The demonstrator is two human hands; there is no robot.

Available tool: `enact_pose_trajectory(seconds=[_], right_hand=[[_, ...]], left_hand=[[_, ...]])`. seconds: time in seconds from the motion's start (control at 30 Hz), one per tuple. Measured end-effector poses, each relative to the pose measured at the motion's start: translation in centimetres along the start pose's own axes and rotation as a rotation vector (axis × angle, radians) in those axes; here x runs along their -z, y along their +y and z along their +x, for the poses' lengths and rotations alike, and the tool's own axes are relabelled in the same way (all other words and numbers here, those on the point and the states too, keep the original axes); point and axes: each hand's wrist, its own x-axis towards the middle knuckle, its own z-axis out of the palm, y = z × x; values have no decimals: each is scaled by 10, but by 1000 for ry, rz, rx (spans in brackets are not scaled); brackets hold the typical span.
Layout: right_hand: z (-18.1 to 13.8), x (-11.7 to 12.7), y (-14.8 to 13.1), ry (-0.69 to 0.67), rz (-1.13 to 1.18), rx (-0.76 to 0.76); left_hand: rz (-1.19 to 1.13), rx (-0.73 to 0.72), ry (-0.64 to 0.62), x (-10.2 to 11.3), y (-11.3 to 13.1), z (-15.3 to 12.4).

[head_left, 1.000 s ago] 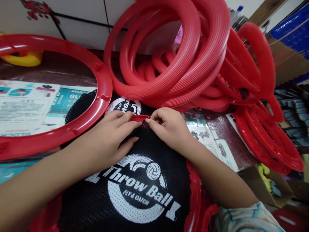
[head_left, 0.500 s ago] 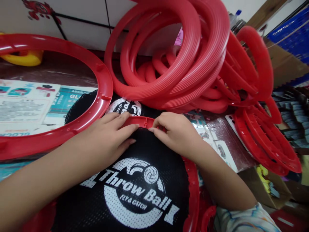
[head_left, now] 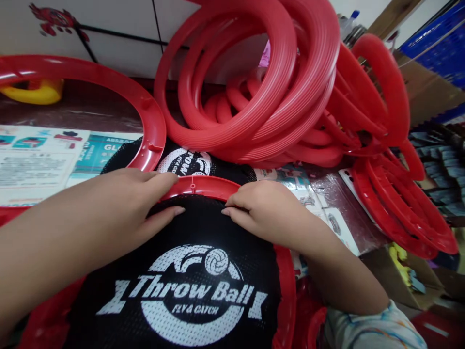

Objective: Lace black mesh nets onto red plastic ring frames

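Observation:
A black mesh net [head_left: 189, 228] with white "Throw Ball" print lies across a red plastic ring [head_left: 203, 186]. The ring's far rim shows bare between my hands, with the net's edge just below it. At the rim's left part is my left hand [head_left: 134, 203], fingers over the rim and thumb on the net. My right hand [head_left: 261, 208] pinches the net's edge against the rim on the right, with index finger and thumb close together. The tips of some fingers are hidden behind the rim.
Ribbed red rings [head_left: 254, 121] are heaped behind my hands. Another red ring [head_left: 152, 121] lies at left over a second printed net [head_left: 189, 162] and a leaflet [head_left: 32, 160]. Several red ring parts [head_left: 403, 208] lie to the right, above a cardboard box [head_left: 417, 281].
My left hand has slid left along the rim, away from my right hand, and more bare rim shows between them. The printed net has shifted slightly left. My right hand stays about where it was.

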Motion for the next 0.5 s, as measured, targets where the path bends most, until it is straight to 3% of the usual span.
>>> enact_pose_trajectory(seconds=[0.13, 0.23, 0.5], right_hand=[[2, -5, -4, -27, -38, -38], [3, -8, -6, -23, -42, -59], [6, -8, 0, 144, 265, -128]], left_hand=[[-16, -126, 119, -2, 2, 8], [-180, -188, 247, -9, 10, 16], [-498, -15, 251, -11, 16, 21]])
